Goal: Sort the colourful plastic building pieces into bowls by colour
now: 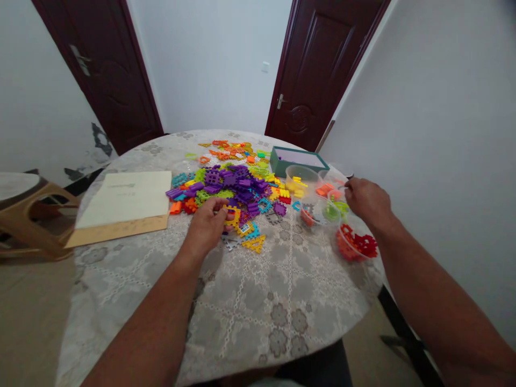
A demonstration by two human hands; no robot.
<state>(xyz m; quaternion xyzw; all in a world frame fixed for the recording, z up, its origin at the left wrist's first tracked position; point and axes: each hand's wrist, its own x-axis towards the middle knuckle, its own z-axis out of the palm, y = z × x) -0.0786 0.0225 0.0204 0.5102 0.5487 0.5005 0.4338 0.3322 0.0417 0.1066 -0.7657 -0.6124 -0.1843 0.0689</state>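
My left hand (207, 223) is closed on a yellow square building piece (237, 215) with notched edges, held at the front of a heap of mixed plastic building pieces (231, 183). Purple ones lie on top of the heap. A yellow triangular piece (255, 244) rests on the tablecloth just in front. My right hand (368, 203) is over the far right of the table, fingers pinched together above the clear round tubs. What sits between its fingertips is too small to make out. Below it stands a tub of red pieces (357, 244); a tub with yellow pieces (296, 185) is further left.
A green box (298, 160) stands at the back right. Orange and yellow pieces (229, 150) are spread behind the heap. An open paper folder (124, 199) lies at the left on the patterned tablecloth (258, 312). A plastic stool (36, 215) stands left of the table.
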